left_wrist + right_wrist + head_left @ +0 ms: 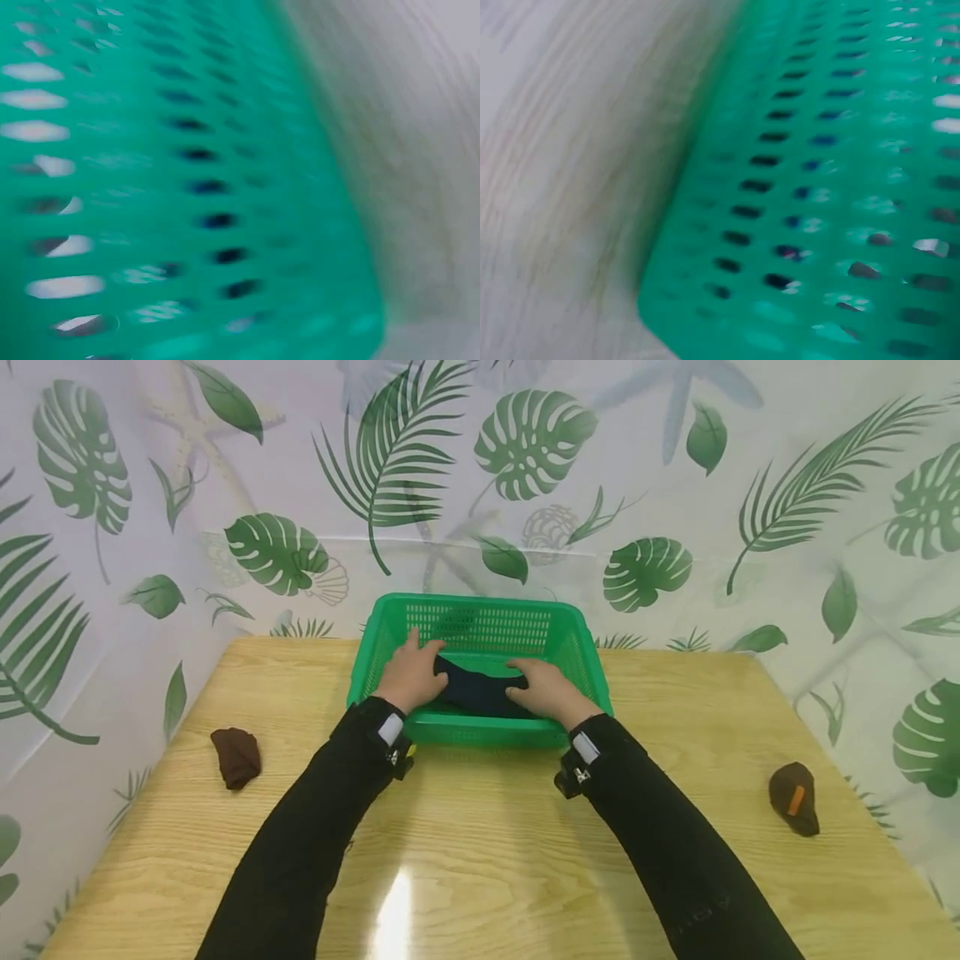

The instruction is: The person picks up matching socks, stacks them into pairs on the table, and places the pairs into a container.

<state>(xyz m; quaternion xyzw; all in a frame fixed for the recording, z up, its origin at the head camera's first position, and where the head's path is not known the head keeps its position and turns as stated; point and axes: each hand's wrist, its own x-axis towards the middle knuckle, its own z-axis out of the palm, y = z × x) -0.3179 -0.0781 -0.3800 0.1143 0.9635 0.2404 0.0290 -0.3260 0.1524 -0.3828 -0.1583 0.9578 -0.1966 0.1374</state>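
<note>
Cloth [480, 691], dark navy, lies inside the perforated green plastic basket [487, 732], between my two hands. My left hand [411, 677] is at its left end and my right hand [551, 691] at its right, probably because working from both ends keeps the fabric drawn out lengthwise. On each hand the thumb stands apart from the forefinger, but I cannot tell whether either pinches the fabric; the wrist views show mostly blurred basket wall. The basket sits toward the back of the wood-grain table [480, 827], roughly central, which suits an even reach. Well apart from it, a crumpled brown cloth [237, 758] rests leftward and an orange-marked brown bundle [786, 783] rightward, perhaps laid there out of my way.
</note>
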